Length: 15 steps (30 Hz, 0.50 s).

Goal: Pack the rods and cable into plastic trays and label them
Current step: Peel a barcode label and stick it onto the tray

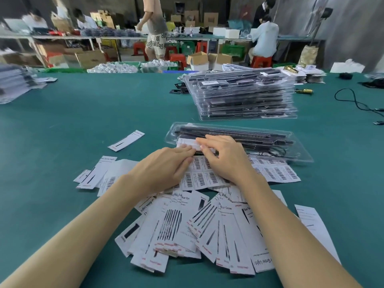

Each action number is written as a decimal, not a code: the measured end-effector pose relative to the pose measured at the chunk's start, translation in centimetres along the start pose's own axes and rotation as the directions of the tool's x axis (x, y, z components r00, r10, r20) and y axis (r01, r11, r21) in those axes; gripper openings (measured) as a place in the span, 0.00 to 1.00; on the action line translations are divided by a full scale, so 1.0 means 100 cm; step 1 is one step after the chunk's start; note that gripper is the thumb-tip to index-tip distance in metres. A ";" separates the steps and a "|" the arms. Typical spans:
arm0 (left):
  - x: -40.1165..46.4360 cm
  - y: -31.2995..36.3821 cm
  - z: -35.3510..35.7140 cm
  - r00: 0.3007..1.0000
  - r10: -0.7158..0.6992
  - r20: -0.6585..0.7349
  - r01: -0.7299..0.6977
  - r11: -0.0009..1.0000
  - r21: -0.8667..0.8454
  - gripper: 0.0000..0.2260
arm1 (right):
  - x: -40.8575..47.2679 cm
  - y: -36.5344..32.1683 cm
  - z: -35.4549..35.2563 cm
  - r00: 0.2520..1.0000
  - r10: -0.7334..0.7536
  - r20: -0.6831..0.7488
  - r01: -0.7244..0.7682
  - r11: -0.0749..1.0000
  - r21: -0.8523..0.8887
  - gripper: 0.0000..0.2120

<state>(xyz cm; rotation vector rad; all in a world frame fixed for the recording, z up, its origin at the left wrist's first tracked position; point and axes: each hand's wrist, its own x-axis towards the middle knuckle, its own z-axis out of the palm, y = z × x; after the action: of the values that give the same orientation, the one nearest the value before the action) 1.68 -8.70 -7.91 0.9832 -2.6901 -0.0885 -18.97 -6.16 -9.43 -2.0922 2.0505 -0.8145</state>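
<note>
- The clear plastic tray (239,140) lay just right of the frame's centre on the green table (83,113), holding black rods (249,135) running left to right and a dark cable (276,151) coiled near its right end.
- A white label (188,144) sat on the tray's near left corner, under both sets of fingertips.
- The left hand (164,169) lay palm down, fingers straight and close together, tips pressing the label's near edge.
- The right hand (224,156) arched over the tray's near edge, fingers bent and bunched at the label; whether they pinched it or only pressed it could not be told.
- Both forearms entered from the bottom corners and met at centre frame.
- The label's print was too blurred to read, and the hands hid its near edge and part of the tray's rim.
- A barcode sticker sheet (270,173) lay just below the tray, partly under both hands.
- A loose heap of printed cards (187,229) spread across the lower centre, with one single card (126,140) apart to the left of the tray.
- A stack of filled trays (245,96) stood behind the tray, upper right of centre.
- A black cord (353,100) trailed at the right edge, and a paper pile (14,84) was cut off at the left edge.
- Along the top, blurred people worked at benches among cardboard boxes and red stools.
</note>
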 end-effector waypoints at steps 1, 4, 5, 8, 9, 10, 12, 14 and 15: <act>-0.001 -0.001 -0.001 1.000 0.010 -0.012 -0.010 1.000 -0.007 0.20 | 0.000 0.000 0.000 1.000 0.003 0.001 -0.003 1.000 0.007 0.17; -0.003 0.000 -0.003 0.999 0.027 -0.032 -0.027 1.000 -0.013 0.19 | 0.000 0.001 0.001 1.000 0.010 0.006 -0.010 1.000 0.013 0.17; -0.004 0.000 -0.003 0.999 0.019 -0.035 -0.019 1.000 -0.001 0.20 | -0.001 0.001 0.001 1.000 0.010 0.007 -0.010 1.000 0.011 0.17; -0.005 0.004 -0.003 0.998 -0.019 -0.054 0.025 0.993 0.118 0.20 | -0.001 0.000 0.000 1.000 0.015 0.014 -0.015 1.000 0.005 0.18; -0.005 0.007 -0.004 0.998 -0.013 -0.063 0.025 0.982 0.185 0.20 | 0.000 0.000 -0.001 1.000 0.019 0.017 -0.020 1.000 0.006 0.18; -0.004 0.009 -0.005 0.998 0.000 -0.070 0.017 0.970 0.242 0.20 | 0.000 -0.001 -0.001 1.000 0.022 0.020 -0.022 1.000 0.007 0.18; -0.004 0.012 -0.006 0.997 0.011 -0.078 0.010 0.965 0.262 0.20 | -0.001 -0.002 -0.002 1.000 0.018 0.025 -0.018 1.000 0.005 0.18; -0.002 0.013 -0.007 0.997 -0.024 -0.077 0.038 0.979 0.198 0.19 | -0.002 -0.003 -0.002 1.000 0.012 0.028 -0.012 1.000 0.005 0.18; -0.001 0.013 -0.007 0.996 -0.046 -0.070 0.057 0.985 0.161 0.19 | -0.003 -0.003 -0.003 1.000 0.010 0.027 -0.010 1.000 0.005 0.18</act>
<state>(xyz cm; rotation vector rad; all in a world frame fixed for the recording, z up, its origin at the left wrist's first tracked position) 1.15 -7.64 -7.04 1.0833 -2.6450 0.1538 -18.82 -5.77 -9.18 -2.0771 2.0413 -0.7845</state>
